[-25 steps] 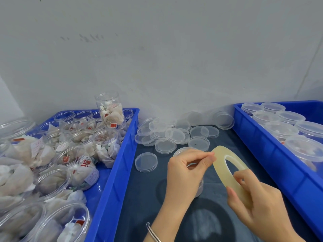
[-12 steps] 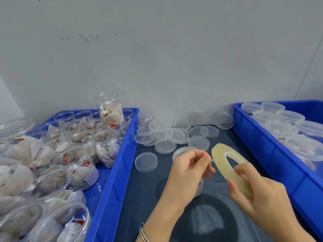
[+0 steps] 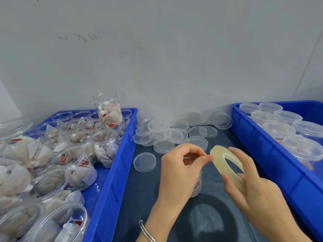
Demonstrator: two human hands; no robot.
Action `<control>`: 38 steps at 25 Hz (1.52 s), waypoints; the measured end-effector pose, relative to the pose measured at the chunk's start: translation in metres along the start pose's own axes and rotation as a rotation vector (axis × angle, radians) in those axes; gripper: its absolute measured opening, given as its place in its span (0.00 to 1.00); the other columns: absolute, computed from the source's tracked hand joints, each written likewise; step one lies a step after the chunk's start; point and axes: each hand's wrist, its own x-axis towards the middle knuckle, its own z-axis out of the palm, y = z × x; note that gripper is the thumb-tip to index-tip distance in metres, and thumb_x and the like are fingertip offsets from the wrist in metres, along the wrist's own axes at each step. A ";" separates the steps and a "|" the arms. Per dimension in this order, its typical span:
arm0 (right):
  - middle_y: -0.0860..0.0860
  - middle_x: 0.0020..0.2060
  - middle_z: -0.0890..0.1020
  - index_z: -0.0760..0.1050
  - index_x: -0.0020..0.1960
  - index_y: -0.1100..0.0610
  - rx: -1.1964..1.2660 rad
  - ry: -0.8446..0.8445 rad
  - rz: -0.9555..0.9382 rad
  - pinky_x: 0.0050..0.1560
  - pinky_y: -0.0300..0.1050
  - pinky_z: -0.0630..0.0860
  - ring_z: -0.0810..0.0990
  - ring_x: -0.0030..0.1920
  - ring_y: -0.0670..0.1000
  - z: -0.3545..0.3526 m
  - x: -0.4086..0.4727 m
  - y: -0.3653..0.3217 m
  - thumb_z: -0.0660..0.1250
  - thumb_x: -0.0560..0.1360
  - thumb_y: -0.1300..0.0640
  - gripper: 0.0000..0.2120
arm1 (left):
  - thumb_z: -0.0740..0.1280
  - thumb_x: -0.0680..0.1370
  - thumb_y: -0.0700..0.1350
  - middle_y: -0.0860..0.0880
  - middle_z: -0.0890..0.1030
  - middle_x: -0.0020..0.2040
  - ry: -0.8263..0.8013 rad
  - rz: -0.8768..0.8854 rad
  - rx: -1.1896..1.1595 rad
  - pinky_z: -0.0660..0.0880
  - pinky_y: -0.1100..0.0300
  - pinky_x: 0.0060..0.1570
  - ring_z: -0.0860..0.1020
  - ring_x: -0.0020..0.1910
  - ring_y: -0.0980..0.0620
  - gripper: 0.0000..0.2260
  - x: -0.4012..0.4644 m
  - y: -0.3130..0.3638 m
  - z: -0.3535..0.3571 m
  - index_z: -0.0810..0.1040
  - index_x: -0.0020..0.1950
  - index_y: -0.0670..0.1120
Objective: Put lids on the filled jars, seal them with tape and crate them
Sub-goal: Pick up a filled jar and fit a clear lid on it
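Note:
My right hand (image 3: 251,186) grips a pale yellow roll of clear tape (image 3: 219,158), held on edge above the dark mat. My left hand (image 3: 180,170) pinches at the roll's outer rim with thumb and forefinger, where the tape end lies. Under my left hand stands a filled clear jar (image 3: 196,186), mostly hidden by the palm. Loose clear lids (image 3: 173,135) lie in a heap at the back of the mat; one single lid (image 3: 144,162) lies apart to the left.
The blue crate (image 3: 113,168) on the left is packed with open jars of white tea bags, one jar (image 3: 109,110) standing on top. The blue crate (image 3: 272,151) on the right holds lidded jars (image 3: 302,147). A grey wall closes the back.
My left hand's pinching fingers moved from over the jar lid to the tape roll's rim. The right hand tilted and shifted the roll slightly.

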 end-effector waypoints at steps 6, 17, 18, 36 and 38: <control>0.43 0.17 0.60 0.60 0.75 0.41 -0.452 -0.130 -0.070 0.18 0.32 0.53 0.58 0.15 0.43 -0.011 0.023 0.006 0.54 0.76 0.34 0.29 | 0.75 0.68 0.35 0.50 0.83 0.35 0.138 -0.081 -0.134 0.74 0.70 0.40 0.80 0.35 0.59 0.06 -0.018 -0.035 -0.016 0.82 0.35 0.44; 0.50 0.14 0.64 0.78 0.61 0.42 -0.559 -0.188 -0.304 0.28 0.32 0.45 0.59 0.12 0.50 0.032 0.036 0.025 0.49 0.73 0.36 0.27 | 0.74 0.68 0.30 0.47 0.82 0.46 0.313 -0.262 -0.313 0.75 0.68 0.46 0.81 0.46 0.57 0.08 -0.031 -0.100 -0.007 0.82 0.32 0.41; 0.50 0.14 0.64 0.79 0.60 0.42 -0.550 -0.188 -0.302 0.28 0.32 0.44 0.61 0.12 0.51 0.034 0.037 0.027 0.49 0.72 0.36 0.27 | 0.74 0.68 0.30 0.47 0.82 0.47 0.314 -0.254 -0.317 0.75 0.68 0.47 0.81 0.47 0.57 0.07 -0.030 -0.100 -0.007 0.82 0.33 0.41; 0.47 0.19 0.54 0.80 0.59 0.42 -0.525 -0.174 -0.257 0.30 0.31 0.43 0.52 0.17 0.49 0.042 0.039 0.026 0.42 0.76 0.34 0.31 | 0.72 0.68 0.28 0.43 0.81 0.51 0.345 -0.259 -0.346 0.74 0.72 0.44 0.80 0.47 0.63 0.06 -0.020 -0.113 -0.001 0.81 0.34 0.37; 0.47 0.19 0.54 0.81 0.58 0.42 -0.523 -0.184 -0.244 0.30 0.31 0.43 0.52 0.17 0.49 0.042 0.038 0.026 0.45 0.75 0.34 0.29 | 0.73 0.68 0.28 0.46 0.81 0.53 0.333 -0.234 -0.358 0.74 0.71 0.45 0.80 0.50 0.61 0.07 -0.019 -0.116 -0.002 0.81 0.34 0.39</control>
